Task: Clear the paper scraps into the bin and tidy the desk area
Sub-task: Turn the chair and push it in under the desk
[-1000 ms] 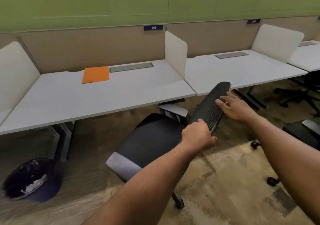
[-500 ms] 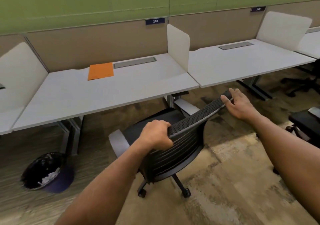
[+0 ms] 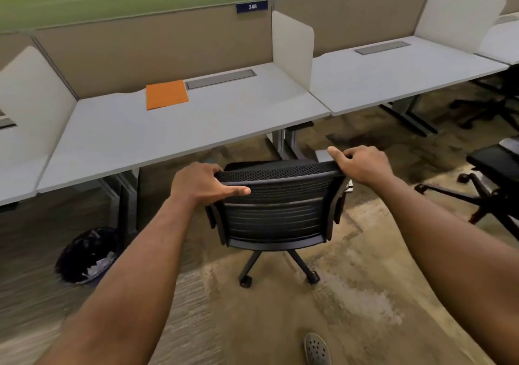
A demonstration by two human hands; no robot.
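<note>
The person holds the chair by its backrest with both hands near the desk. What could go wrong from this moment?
1. The chair stands right of the desk's middle; pushed straight, it may strike the desk leg.
2. The left hand and right hand grip only the backrest's top corners, so the chair could swivel.
3. The bin sits nearby; a wide swing might tip it.

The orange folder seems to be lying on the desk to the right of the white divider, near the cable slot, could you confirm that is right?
Not quite: the head view shows the orange folder on the desk to the left of the white divider, near the cable slot.
</note>
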